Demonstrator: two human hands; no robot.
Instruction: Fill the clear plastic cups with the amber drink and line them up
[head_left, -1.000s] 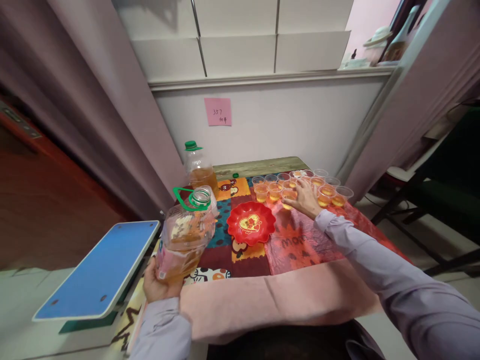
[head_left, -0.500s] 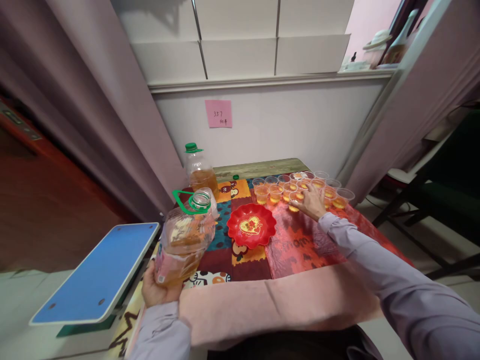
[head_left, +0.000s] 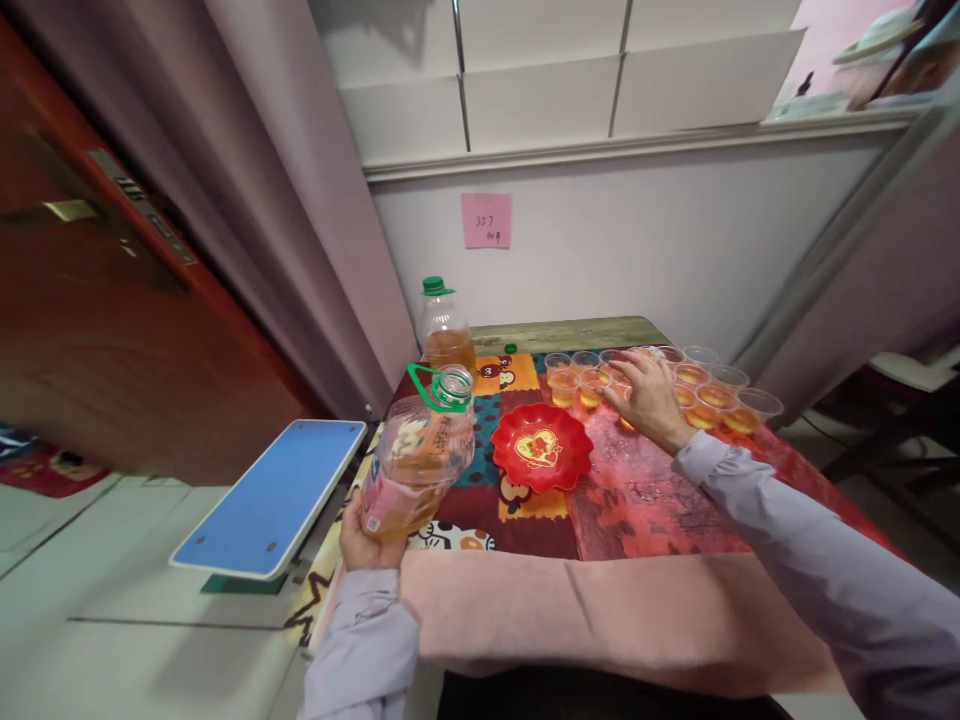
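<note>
My left hand [head_left: 369, 535] is wrapped round the bottom of an uncapped clear jug [head_left: 421, 465] with a green handle ring and amber liquid inside. The jug leans slightly to the right above the table's left side. Over the rows of clear plastic cups [head_left: 716, 393] at the right, my right hand [head_left: 646, 395] reaches with fingers apart, touching or just above one cup that it partly hides. Amber liquid shows in several cups. A red scalloped plate [head_left: 541, 449] lies between my hands.
A second jug [head_left: 450, 340] with a green cap stands behind the first. Nearby lies a small green cap [head_left: 511, 348]. A blue-topped stool [head_left: 277, 495] is left of the table, and pink cloth [head_left: 600, 610] covers the near edge.
The view has turned left, so the table appears farther right. My right hand has moved left relative to the cups, its fingers more spread. My left hand still holds the jug.
</note>
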